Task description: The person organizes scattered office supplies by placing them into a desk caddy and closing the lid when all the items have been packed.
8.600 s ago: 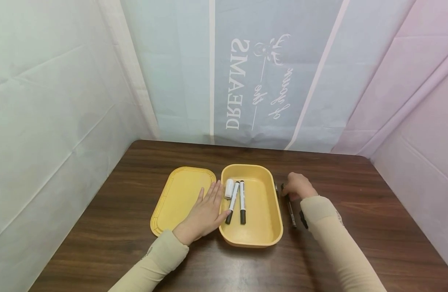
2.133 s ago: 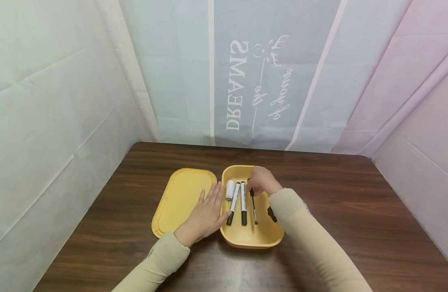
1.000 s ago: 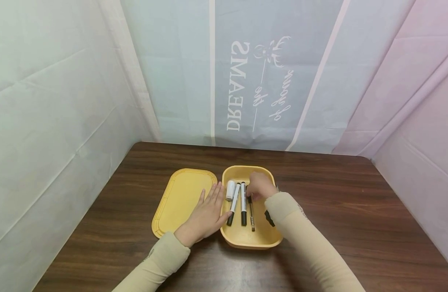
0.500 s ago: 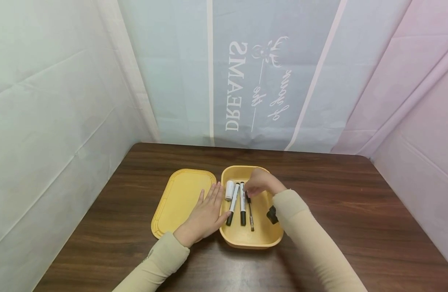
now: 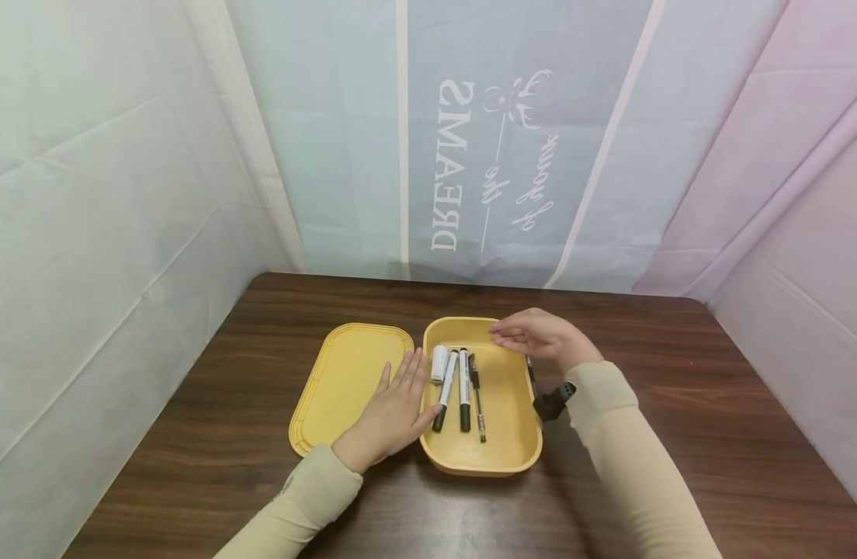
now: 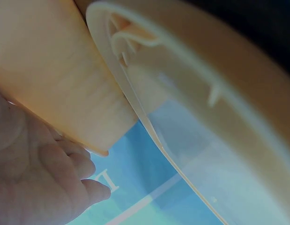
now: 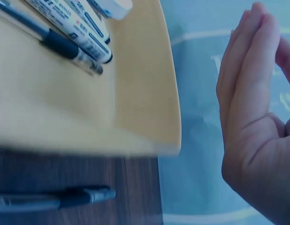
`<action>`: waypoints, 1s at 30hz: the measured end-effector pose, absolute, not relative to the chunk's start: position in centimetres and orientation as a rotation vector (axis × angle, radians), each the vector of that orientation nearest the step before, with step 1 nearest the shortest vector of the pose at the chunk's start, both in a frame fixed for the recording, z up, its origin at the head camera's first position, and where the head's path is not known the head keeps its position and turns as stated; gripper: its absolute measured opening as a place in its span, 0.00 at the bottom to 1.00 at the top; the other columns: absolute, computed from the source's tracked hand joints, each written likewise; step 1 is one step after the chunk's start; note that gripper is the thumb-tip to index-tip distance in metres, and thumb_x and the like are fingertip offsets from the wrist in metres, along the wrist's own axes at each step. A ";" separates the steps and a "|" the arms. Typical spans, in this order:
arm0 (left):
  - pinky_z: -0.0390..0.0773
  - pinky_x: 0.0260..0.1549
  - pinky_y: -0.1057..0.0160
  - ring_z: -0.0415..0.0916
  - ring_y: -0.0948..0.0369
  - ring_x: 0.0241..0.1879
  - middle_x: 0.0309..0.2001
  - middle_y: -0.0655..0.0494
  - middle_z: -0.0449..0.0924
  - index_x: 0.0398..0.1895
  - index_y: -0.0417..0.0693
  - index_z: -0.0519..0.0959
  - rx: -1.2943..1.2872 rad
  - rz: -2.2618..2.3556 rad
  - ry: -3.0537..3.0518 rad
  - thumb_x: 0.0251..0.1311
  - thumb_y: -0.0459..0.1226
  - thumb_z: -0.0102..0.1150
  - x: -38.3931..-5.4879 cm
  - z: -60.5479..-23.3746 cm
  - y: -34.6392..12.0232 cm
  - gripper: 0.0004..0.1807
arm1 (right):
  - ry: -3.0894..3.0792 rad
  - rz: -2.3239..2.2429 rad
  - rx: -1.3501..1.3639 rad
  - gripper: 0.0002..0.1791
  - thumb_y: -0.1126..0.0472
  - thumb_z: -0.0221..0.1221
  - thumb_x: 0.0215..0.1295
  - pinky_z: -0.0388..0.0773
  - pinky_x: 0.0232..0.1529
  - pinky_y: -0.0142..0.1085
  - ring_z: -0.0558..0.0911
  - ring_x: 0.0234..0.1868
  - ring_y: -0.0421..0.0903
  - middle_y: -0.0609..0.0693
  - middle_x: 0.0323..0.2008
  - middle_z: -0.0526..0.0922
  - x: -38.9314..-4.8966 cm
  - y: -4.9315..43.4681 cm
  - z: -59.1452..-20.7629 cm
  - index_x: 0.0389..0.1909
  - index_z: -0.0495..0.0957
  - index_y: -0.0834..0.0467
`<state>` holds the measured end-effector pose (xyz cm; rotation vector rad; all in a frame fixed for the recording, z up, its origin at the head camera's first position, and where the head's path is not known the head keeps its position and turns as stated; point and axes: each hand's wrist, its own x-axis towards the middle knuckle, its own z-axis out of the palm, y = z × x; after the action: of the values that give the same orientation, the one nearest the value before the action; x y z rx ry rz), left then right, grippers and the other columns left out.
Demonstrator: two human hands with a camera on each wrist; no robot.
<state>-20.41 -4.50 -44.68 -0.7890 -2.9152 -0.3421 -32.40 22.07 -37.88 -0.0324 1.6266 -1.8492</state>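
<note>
A yellow plastic box [image 5: 501, 454] stands on the table, seen in the head view. Inside it lie a white cylindrical item [image 5: 438, 363], two white markers with black ends [image 5: 465, 396] and a black-gripped pen [image 5: 478, 404], side by side. My left hand [image 5: 390, 411] rests with straight fingers against the box's left wall, its thumb over the rim. Above the box's far right corner hovers my right hand [image 5: 536, 335], fingers extended and holding nothing. Another pen [image 7: 55, 199] lies on the table along the box's right side, partly hidden in the head view.
A yellow lid [image 5: 348, 373] lies flat to the left of the box, partly under my left hand and wrist. The dark wooden table [image 5: 680, 404] ends at a hanging cloth [image 5: 345, 155] behind. A black camera [image 5: 556, 400] sits on my right wrist.
The right hand has let go of the pen, now lying beside the markers in the box, and has moved up and right. Earlier that pen lay outside. The left hand stays put.
</note>
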 end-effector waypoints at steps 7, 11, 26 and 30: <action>0.47 0.66 0.41 0.43 0.44 0.72 0.72 0.35 0.46 0.71 0.29 0.50 -0.792 -0.352 -2.917 0.71 0.50 0.40 -20.5 -44.6 -4.4 0.38 | 1.556 -1.942 0.043 0.16 0.72 0.46 0.71 0.80 0.38 0.29 0.84 0.34 0.42 0.54 0.32 0.85 -32.5 24.6 -37.9 0.32 0.84 0.64; 0.47 0.66 0.41 0.43 0.44 0.72 0.72 0.35 0.46 0.71 0.29 0.50 -0.791 -0.350 -2.919 0.71 0.50 0.40 -20.6 -44.6 -4.4 0.38 | 1.601 -1.908 0.033 0.15 0.72 0.47 0.71 0.80 0.38 0.29 0.85 0.34 0.42 0.55 0.34 0.85 -32.6 25.7 -38.2 0.34 0.83 0.64; 0.45 0.66 0.41 0.42 0.45 0.72 0.73 0.36 0.45 0.72 0.30 0.49 -0.771 -0.372 -2.945 0.71 0.50 0.41 -20.7 -44.4 -4.3 0.39 | 2.336 -1.335 -0.082 0.10 0.72 0.58 0.59 0.82 0.33 0.39 0.82 0.22 0.43 0.54 0.20 0.82 -31.9 27.0 -39.5 0.33 0.78 0.79; 0.44 0.66 0.41 0.42 0.45 0.72 0.73 0.36 0.45 0.72 0.29 0.49 -0.766 -0.398 -2.948 0.71 0.50 0.41 -20.6 -44.4 -4.3 0.39 | 2.602 -0.985 -0.051 0.13 0.72 0.60 0.48 0.79 0.22 0.37 0.79 0.16 0.44 0.49 0.11 0.74 -31.6 25.7 -39.8 0.09 0.70 0.60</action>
<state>-20.65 -4.28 -44.41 -0.7658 -2.9480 -0.3980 -31.58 25.74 -39.78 -0.0506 2.6022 -0.9848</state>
